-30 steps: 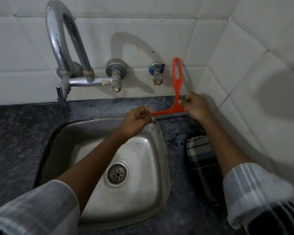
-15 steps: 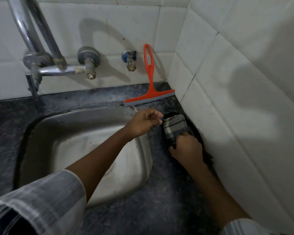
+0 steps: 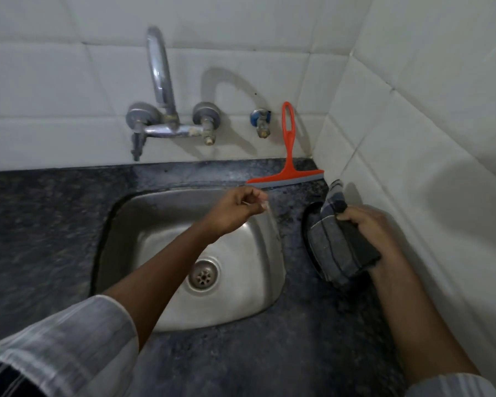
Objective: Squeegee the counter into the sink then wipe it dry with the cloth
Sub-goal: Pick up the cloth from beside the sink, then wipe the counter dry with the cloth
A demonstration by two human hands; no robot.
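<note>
An orange squeegee (image 3: 287,164) leans against the tiled back wall, its blade resting on the dark speckled counter (image 3: 49,213) behind the steel sink (image 3: 166,222). My right hand (image 3: 375,230) grips a folded grey checked cloth (image 3: 334,245), lifted slightly above a dark round patch on the counter right of the sink. My left hand (image 3: 236,210) hovers over the sink's far right rim with fingers loosely curled and nothing in them.
A chrome wall tap (image 3: 163,90) arches over the sink's back. A small blue-handled valve (image 3: 260,121) sticks out beside the squeegee handle. White tiled walls meet in the corner at the right. The drain (image 3: 203,274) sits mid-sink.
Both hands let go of the squeegee, which now leans on the wall. My right hand went down to the cloth, gripped it and lifted it. The left hand drew back slightly.
</note>
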